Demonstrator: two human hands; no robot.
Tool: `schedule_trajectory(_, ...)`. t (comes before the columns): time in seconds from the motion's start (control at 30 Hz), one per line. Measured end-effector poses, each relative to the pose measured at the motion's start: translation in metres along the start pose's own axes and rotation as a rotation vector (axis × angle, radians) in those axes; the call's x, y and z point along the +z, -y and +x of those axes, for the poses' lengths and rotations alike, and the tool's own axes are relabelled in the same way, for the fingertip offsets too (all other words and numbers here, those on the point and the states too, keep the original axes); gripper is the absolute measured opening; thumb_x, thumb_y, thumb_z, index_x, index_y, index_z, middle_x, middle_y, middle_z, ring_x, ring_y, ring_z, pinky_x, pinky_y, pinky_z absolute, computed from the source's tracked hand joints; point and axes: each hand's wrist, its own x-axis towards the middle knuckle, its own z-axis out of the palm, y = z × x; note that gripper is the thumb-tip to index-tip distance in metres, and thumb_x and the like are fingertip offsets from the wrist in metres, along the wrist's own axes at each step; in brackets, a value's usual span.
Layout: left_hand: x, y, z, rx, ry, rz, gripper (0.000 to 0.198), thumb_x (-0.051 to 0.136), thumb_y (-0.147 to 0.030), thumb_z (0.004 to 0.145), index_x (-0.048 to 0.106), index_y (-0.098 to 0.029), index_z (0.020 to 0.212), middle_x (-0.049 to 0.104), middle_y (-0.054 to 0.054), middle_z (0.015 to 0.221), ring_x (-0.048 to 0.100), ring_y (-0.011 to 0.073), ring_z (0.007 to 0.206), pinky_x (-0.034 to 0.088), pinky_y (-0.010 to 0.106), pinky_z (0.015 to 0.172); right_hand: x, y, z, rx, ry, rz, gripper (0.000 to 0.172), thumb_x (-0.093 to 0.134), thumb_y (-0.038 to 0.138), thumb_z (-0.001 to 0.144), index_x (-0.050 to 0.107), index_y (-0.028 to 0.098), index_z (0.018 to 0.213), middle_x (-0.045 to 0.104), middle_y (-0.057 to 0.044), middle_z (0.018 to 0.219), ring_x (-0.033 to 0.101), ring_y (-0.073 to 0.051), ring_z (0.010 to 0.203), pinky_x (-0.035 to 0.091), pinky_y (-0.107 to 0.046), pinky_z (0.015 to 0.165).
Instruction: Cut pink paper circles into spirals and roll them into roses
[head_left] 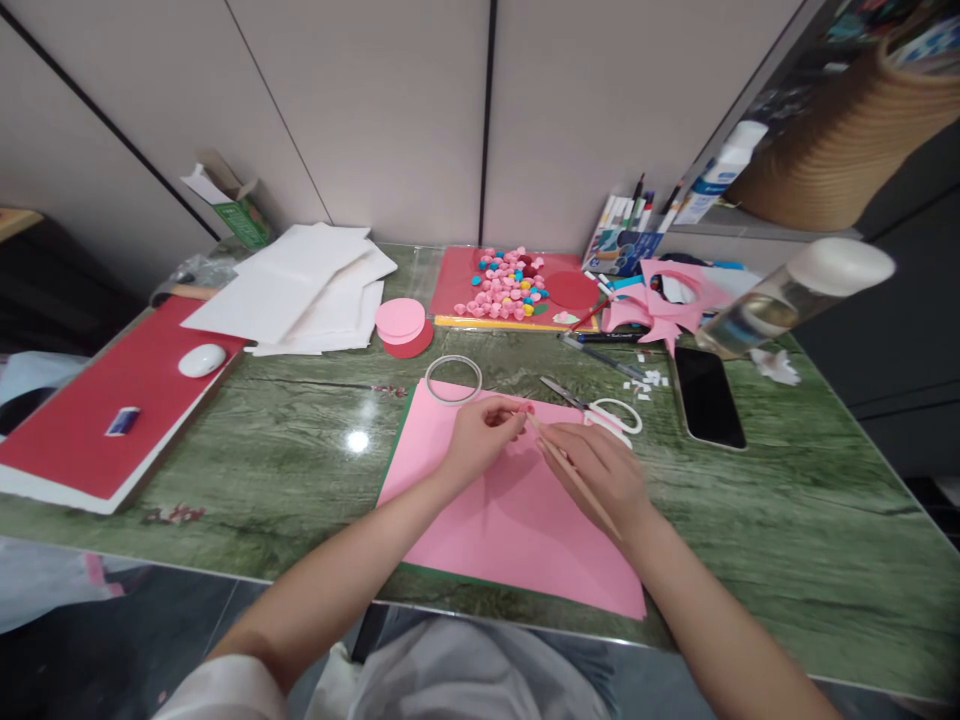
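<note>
My left hand [484,437] is closed in a pinch above a pink paper sheet [510,530], with a small pink-red piece [527,410] at its fingertips. Its exact form is too small to make out. Across from it, my right hand [607,475] is closed on a thin pale wooden stick [581,485]. The stick slants from the pink piece back under the right palm, its tip at or very near the piece. White-handled scissors [619,415] lie just beyond the right hand. A roll of tape [453,380] rests at the sheet's far edge.
Several small pink, blue and yellow pieces [506,285] lie on a red packet at the back. Pink and red paper circles [400,322], white sheets [300,285], a phone [709,398], a clear bottle [765,310], pink scraps [645,305] and a red board [97,400] surround the work.
</note>
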Motion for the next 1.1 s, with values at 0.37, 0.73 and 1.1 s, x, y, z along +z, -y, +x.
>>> schedule_trajectory(0.37,0.0073,0.0009,-0.0084,-0.012,0.055,-0.010,0.025,0.060,-0.030,0.072,0.066,-0.011,0.087,0.063,0.004,0.068,0.057,0.0102,0.058,0.046,0.021,0.054,-0.0007,-0.0027,-0.0003,-0.028,0.000,-0.132,0.024,0.061,0.022,0.076,0.047,0.019,0.057,0.050,0.002,0.052,0.043,-0.010,0.053,0.034,-0.028,0.060)
schedule_trajectory(0.73,-0.0009,-0.0046,-0.0025,0.024,0.060,0.011,0.023,0.059,-0.027,0.072,0.066,-0.012,0.088,0.062,0.004,0.069,0.056,0.0096,0.057,0.045,0.020,0.054,0.0004,-0.0041,-0.0003,0.015,0.025,-0.118,0.012,0.057,0.017,0.075,0.059,0.018,0.087,0.062,-0.003,0.074,0.056,-0.014,0.070,0.037,-0.029,0.069)
schedule_trajectory(1.1,0.0005,-0.0028,-0.0037,-0.009,0.032,0.057,0.023,0.057,-0.028,0.073,0.066,-0.012,0.086,0.065,0.005,0.069,0.058,0.0100,0.055,0.046,0.020,0.052,0.0015,0.0003,-0.0006,-0.026,0.002,-0.038,0.041,0.058,0.011,0.075,0.052,0.019,0.115,0.067,-0.004,0.082,0.059,-0.014,0.071,0.038,-0.030,0.067)
